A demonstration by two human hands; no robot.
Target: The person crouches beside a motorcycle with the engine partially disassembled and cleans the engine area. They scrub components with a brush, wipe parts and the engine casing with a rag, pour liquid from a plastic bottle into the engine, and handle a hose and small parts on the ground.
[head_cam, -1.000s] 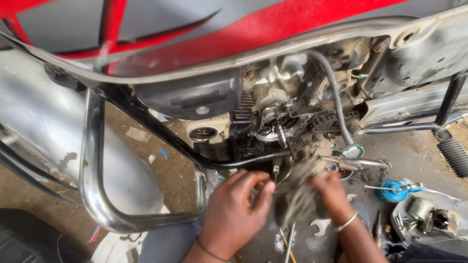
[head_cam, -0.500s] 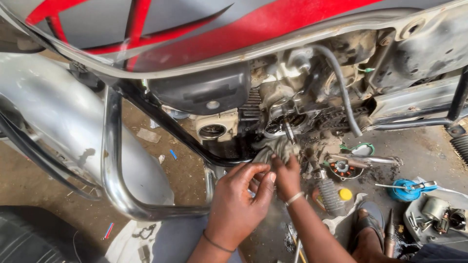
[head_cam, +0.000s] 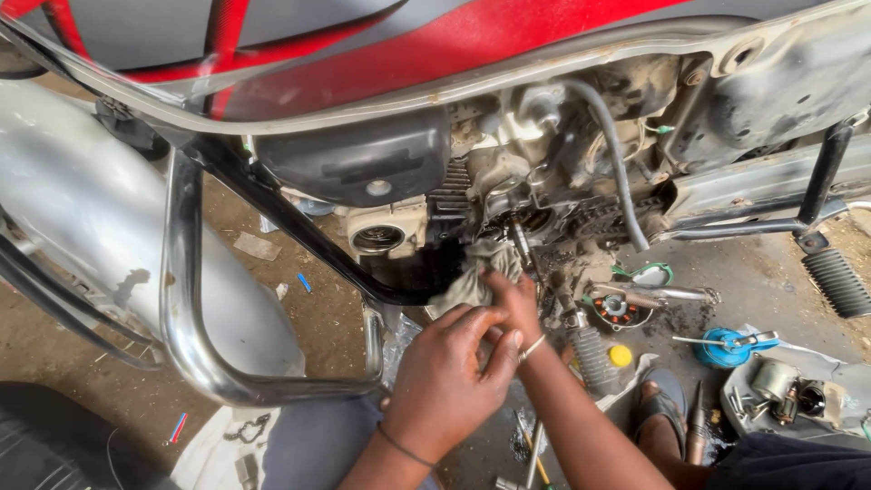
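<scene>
My right hand [head_cam: 513, 301] presses a dirty grey rag [head_cam: 475, 277] against the exposed engine [head_cam: 544, 195] of a motorcycle lying on its side, just below a small shaft [head_cam: 522, 243]. My left hand [head_cam: 446, 381] sits right behind it with its back toward me. Its fingers curl beside my right wrist and the rag's lower edge. What they grip is hidden. A thin bangle [head_cam: 533, 347] circles my right wrist.
A chrome crash guard [head_cam: 186, 299] loops at the left beside the silver bodywork [head_cam: 82, 218]. A footpeg [head_cam: 836, 279], a blue part [head_cam: 726, 347], a yellow cap [head_cam: 620, 356], a coil plate [head_cam: 617, 310] and loose tools [head_cam: 535, 454] lie on the oily ground. My sandalled foot [head_cam: 660, 408] rests at lower right.
Both hands moved up and left from the ground toward the engine, carrying the rag. The right hand now pushes it against the casing, and the view has shifted right.
</scene>
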